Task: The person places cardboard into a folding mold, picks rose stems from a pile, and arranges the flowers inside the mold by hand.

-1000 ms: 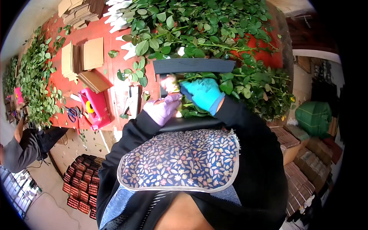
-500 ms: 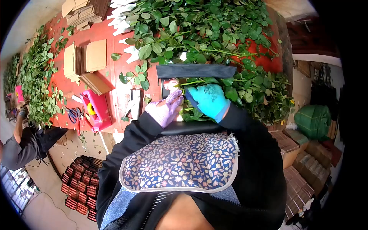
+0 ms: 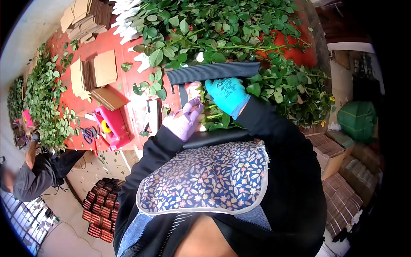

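My left hand (image 3: 185,121), in a lilac glove, has its fingers bent around pale rose heads at the left end of a black padded holder (image 3: 214,73). A pink-and-cream rose (image 3: 194,91) shows just above its fingertips. Across the stems lies my right hand (image 3: 227,97) in a turquoise glove, back upward, fingers curled at a rose stem close to the heads. Its fingertips are partly hidden. Leafy rose stems (image 3: 284,92) run out of the holder to the right. The holder's lower black pad (image 3: 218,138) lies against the floral apron (image 3: 203,177).
Cardboard sheets (image 3: 105,68) and white pliers-like tool (image 3: 152,118) lie on the red table (image 3: 128,88). A pink tape dispenser (image 3: 114,128) and blue-handled scissors (image 3: 88,135) sit near its edge. Rose stems pile up behind. Another person (image 3: 36,171) works at far left.
My right hand has moved up toward the holder's far pad, and its wrist has turned. My left hand stays at the rose heads. The view has tilted slightly.
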{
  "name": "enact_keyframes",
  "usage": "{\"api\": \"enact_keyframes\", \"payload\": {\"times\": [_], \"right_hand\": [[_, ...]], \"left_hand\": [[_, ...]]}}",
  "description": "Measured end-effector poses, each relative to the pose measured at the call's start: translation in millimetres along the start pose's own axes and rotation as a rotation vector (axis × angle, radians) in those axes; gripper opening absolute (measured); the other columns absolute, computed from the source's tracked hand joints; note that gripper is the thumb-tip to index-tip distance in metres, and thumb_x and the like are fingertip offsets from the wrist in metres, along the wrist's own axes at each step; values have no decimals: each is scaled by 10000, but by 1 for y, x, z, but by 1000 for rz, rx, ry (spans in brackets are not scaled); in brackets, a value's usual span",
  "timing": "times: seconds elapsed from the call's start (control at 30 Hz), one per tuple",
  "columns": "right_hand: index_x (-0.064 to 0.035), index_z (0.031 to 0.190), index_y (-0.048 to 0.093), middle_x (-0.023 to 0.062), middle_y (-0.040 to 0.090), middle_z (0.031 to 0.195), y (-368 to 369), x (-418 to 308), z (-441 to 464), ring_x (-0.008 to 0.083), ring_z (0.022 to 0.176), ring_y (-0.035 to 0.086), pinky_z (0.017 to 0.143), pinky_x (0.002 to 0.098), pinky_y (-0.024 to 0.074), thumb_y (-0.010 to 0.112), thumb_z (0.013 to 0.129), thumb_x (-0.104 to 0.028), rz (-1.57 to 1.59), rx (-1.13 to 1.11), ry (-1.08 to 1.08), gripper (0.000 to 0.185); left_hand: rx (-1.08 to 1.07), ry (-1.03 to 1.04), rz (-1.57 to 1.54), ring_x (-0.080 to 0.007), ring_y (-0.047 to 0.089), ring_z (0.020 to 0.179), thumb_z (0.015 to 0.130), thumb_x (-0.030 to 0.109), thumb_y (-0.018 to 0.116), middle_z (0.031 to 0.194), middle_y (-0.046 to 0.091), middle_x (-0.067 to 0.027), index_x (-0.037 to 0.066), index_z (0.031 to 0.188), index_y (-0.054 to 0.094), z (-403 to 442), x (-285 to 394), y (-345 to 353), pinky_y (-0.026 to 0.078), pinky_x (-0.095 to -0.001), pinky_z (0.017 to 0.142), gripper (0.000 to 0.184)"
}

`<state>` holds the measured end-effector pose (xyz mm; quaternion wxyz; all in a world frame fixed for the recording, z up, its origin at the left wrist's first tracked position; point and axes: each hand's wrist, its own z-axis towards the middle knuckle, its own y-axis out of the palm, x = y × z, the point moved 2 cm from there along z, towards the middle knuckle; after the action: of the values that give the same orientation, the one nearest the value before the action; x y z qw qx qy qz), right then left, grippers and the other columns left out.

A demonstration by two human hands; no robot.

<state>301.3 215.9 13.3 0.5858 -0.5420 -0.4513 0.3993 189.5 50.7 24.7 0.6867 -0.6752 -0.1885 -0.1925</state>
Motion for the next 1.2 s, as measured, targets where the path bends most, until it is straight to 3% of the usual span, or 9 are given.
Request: {"api": "enact_keyframes", "payload": {"times": [0.23,0.37,0.53,0.63,0.7,0.97,1.07,1.17,1.2], "right_hand": [[-107,888,646,70,671,692,-4,-2,-2,237,598,670,414,444,441,577,833,-189,58,-14,32,120],[-94,940,649,62,657,658,-31,-2,-5,251,574,653,433,434,452,561,867,-211,127,4,20,163],[-69,1026,650,64,659,668,-43,-1,-13,256,570,654,447,448,462,548,897,-240,245,-192,-88,237],[-77,1030,645,75,638,632,-30,-2,-13,270,524,627,468,433,475,583,911,-284,163,-193,-105,247],[-49,1034,645,71,654,658,-24,-4,-9,254,551,651,448,444,469,548,886,-216,141,-269,-161,243],[-98,888,605,76,636,648,-12,-7,7,284,566,653,494,441,490,624,870,-243,165,-143,-256,148],[-117,879,576,98,657,726,-20,-8,11,316,635,656,563,447,504,658,844,-242,246,-260,-168,154],[-123,892,579,99,658,722,-14,-6,8,323,616,651,560,453,505,645,863,-244,204,-286,-156,141],[-122,920,593,117,666,752,-15,-7,8,329,667,663,590,460,510,633,876,-239,209,-355,-108,131]], "left_hand": [[121,53,-483,-322,662,971,836,28,650,1097,642,-168,31,1092,651,28,-28,-4,533,-356,861,256],[135,-221,-513,-343,653,820,879,37,618,928,630,-154,11,955,632,40,-26,3,520,-404,708,82],[220,-1,-484,-360,660,824,844,-33,560,982,639,-160,5,1020,632,27,-17,-16,550,-406,711,194],[89,-33,-417,-277,697,1004,788,-55,557,1236,668,-110,109,1194,658,-6,-4,-25,582,-359,791,449],[-27,8,-85,-246,713,979,805,-13,553,1328,634,-58,175,1266,636,-17,-4,-14,595,-335,744,505],[-190,-277,-355,-199,713,875,934,203,593,1282,651,-23,174,1295,611,-10,-9,0,583,-323,683,363],[-35,-10,-137,-210,701,939,900,203,619,1326,617,-28,165,1330,580,-16,-16,10,583,-336,695,434],[172,50,-169,-207,688,998,886,191,620,1363,587,-36,159,1329,576,-14,-16,3,586,-338,702,447],[92,-72,-262,-207,691,992,883,203,627,1368,581,-35,155,1316,580,-10,-18,11,586,-326,696,439]]}}
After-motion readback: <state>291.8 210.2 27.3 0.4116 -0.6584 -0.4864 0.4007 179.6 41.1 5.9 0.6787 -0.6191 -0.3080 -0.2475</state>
